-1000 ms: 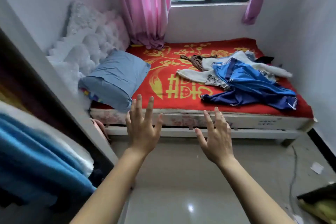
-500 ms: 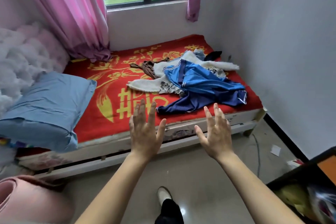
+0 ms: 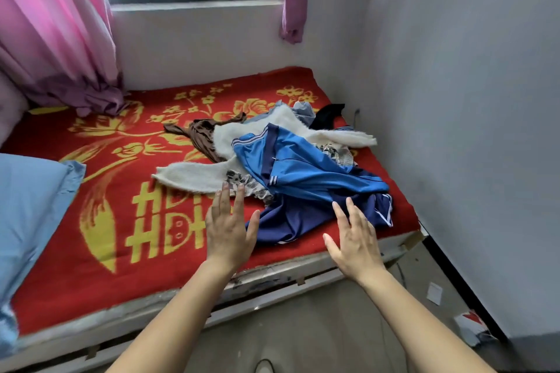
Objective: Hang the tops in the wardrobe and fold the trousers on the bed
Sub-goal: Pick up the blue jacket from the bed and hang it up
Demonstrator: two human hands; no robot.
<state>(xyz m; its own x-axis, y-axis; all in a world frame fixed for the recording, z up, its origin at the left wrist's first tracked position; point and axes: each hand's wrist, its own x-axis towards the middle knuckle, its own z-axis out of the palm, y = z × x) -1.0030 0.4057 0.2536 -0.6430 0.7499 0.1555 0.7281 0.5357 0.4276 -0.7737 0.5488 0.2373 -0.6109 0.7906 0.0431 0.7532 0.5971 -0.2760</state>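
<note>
two hands, left hand [image 3: 230,230] and right hand [image 3: 354,239], spread wide, holding nothing. risk: dragging white sweater [image 3: 194,174] tangled under blue jacket [image 3: 297,172] just beyond fingertips [image 3: 351,209].

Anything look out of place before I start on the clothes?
Clothes lie tangled in one heap on the red patterned blanket, a blue striped track jacket on top of a fuzzy white sweater. Paper scraps litter the floor by the right wall.

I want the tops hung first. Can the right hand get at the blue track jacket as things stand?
Probably yes. The right hand is open and empty, close in front of the blue track jacket, which lies uppermost with nothing covering it.
</note>
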